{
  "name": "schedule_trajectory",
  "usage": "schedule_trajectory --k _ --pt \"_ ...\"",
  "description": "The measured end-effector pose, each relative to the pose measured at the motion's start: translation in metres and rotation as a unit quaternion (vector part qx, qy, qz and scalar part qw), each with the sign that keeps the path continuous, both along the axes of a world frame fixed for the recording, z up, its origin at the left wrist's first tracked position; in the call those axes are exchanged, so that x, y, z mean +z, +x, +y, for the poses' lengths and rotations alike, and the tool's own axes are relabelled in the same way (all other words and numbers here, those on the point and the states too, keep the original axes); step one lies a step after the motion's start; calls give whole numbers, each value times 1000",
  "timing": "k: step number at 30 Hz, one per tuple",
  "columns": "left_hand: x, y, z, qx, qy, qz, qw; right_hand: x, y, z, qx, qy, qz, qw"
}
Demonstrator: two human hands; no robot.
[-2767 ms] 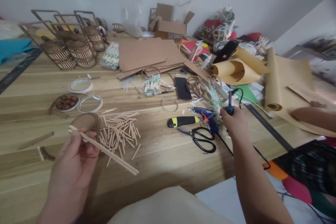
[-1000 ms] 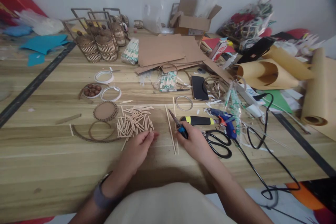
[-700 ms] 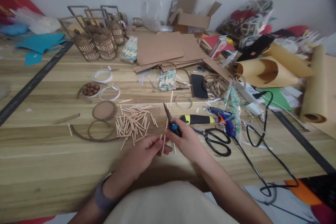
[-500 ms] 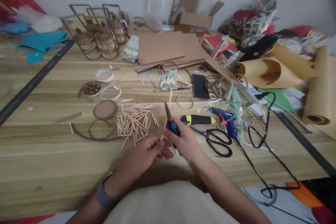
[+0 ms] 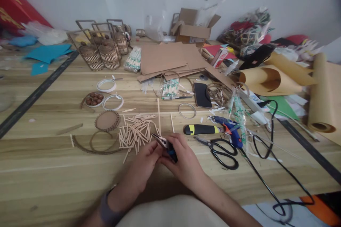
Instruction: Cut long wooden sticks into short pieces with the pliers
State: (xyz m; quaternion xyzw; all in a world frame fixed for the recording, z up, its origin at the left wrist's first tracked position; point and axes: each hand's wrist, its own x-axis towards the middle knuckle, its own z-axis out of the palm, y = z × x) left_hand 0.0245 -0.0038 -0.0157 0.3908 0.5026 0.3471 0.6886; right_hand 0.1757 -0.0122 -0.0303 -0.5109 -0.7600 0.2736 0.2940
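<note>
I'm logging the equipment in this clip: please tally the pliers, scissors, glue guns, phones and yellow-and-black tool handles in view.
Pliers, in the right hand: 1
Scissors: 1
Glue gun: 1
Phone: 1
Yellow-and-black tool handle: 1
Total: 5

Wearing broad, smooth grey-purple band around left wrist. Dressed in pale beige garment, plain, softly rounded at front, fine detail blurred. Bare along left hand, right hand and both forearms.
</note>
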Motion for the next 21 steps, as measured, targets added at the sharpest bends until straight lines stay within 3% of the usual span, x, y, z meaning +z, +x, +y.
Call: schedule_trajectory --k 7,10,14,16,21 --pt "-1 1 -1 4 4 -21 1000 4 1 2 -6 -35 29 999" --pt "-4 -3 0 20 -23 -43 999 18 10 2 -33 -115 64 991" --pt "-5 -6 -1 22 -39 -31 999 36 29 6 -18 -225 49 973" --pt "-4 -5 -1 22 -41 -43 998 37 32 6 -32 -206 21 978" --pt "-2 3 -1 38 -53 -82 995 18 19 5 -34 -49 -16 998"
